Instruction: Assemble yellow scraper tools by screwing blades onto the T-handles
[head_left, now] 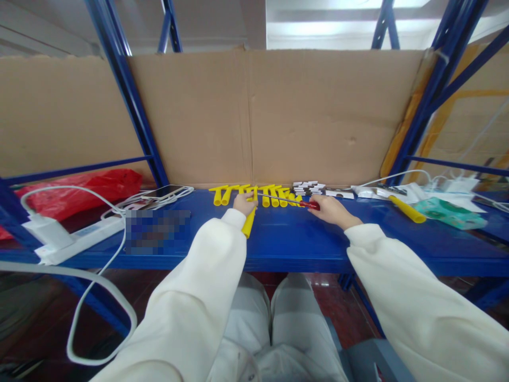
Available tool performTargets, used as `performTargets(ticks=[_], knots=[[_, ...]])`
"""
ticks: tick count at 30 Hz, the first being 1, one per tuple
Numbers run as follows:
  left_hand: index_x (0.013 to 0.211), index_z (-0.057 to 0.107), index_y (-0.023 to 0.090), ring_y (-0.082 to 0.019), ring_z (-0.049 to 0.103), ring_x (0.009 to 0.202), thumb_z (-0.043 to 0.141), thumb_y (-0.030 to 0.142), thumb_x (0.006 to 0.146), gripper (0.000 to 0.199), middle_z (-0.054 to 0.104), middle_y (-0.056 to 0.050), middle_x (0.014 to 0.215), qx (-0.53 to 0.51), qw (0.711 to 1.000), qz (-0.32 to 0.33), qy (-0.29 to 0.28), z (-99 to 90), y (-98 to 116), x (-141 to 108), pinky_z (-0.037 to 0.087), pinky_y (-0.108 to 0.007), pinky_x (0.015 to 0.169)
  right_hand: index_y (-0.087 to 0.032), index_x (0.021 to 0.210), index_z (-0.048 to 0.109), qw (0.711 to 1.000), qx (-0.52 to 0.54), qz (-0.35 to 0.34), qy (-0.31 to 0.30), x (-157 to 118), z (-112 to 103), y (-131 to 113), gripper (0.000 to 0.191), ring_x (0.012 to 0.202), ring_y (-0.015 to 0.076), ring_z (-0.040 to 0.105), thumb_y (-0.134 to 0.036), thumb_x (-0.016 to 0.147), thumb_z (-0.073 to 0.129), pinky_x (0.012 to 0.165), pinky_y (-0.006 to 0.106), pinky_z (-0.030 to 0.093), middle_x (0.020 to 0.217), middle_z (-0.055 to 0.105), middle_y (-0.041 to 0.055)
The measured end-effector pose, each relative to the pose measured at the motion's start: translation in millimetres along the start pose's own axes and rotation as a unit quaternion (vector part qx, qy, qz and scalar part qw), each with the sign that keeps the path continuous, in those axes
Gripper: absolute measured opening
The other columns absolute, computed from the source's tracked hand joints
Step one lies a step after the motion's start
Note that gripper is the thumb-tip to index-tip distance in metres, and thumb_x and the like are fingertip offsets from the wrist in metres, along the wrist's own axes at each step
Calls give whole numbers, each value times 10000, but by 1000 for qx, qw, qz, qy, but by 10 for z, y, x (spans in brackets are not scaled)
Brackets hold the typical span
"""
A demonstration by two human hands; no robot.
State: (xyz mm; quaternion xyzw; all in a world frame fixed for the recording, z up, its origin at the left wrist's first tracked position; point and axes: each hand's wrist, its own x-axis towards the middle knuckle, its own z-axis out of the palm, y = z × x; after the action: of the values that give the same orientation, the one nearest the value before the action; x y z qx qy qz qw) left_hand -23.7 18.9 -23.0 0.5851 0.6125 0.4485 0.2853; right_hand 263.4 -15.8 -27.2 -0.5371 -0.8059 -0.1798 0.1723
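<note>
My left hand [244,203] is closed around a yellow T-shaped plastic piece [249,224], its round handle pointing down toward me. In my right hand [334,211] is a screwdriver [308,204] with a dark red handle. Its thin metal shaft runs left, and its tip is at the head of the yellow piece; whether it touches is too small to tell. Behind my hands, several more yellow T-shaped pieces [274,197] lie in a row along the cardboard. A stack of small white and black flat pieces [308,188] sits just beyond my right hand.
The blue shelf table [294,239] backs onto a cardboard wall [318,116]. On the left are a white power strip [85,241], cables and a red plastic bag [83,191]. A green packet [451,212] and a single yellow piece [407,209] lie on the right.
</note>
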Motion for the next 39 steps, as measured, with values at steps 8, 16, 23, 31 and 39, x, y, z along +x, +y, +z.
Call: performTargets(ticks=[8,16,23,31,39], knots=[[1271,610,80,-255,757,869,646,51,810,463,753,-192,1032,0,1000,-2,-2,-5,16,-19,612,-356,785,-187,941,634,1000,0,3,3,-5,-20,-18,134,718,217,638,-277,880,554,641,280,397,815,719,82],[1184,654,97,-263,761,803,722,25,713,482,764,-168,971,-24,999,8,20,9,-11,7,617,-389,775,-180,953,638,1000,-12,5,-3,0,-32,-31,143,758,228,650,-278,886,559,655,284,389,858,728,97],[1198,637,125,-252,759,830,727,52,712,500,768,-132,965,-21,1000,0,9,-7,-24,24,611,-360,779,-181,973,656,1000,11,-1,-17,4,7,1,191,759,231,652,-330,891,567,679,292,407,859,734,96],[1262,611,81,-269,751,905,647,35,804,462,742,-206,1067,-14,1000,-2,-2,-11,26,-31,610,-385,802,-191,940,653,999,28,4,-20,7,3,6,154,746,215,652,-312,875,584,670,279,417,856,735,83],[1276,615,92,-230,758,856,707,45,753,533,754,-179,1052,-10,1000,7,4,-10,13,-18,595,-329,830,-184,977,660,996,85,17,8,18,45,79,178,774,228,660,-286,880,550,702,297,452,889,733,98]])
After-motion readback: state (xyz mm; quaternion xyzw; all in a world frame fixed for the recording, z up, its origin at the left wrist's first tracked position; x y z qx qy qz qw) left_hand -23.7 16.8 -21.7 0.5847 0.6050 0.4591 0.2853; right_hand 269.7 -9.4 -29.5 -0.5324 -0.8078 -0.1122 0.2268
